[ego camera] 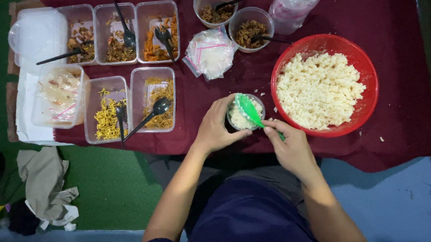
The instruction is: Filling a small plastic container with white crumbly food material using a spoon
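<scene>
Two bare hands are working over a small clear cup [245, 116] of rice sitting on the dark red cloth [396, 40], just left of the big red bowl [363, 63] of rice. The left hand [216, 128] is wrapping around the cup's left side, fingers curling over its rim. The right hand [290, 147] is pinching the handle of a green spoon [248, 110], whose blade is lying on the rice inside the cup. Five clear rectangular tubs of noodles and fried toppings are sitting further left, several with black spoons [150, 115] resting in them. Two round cups [252, 30] of dark topping are standing behind, next to a pile of small plastic bags [210, 53]
</scene>
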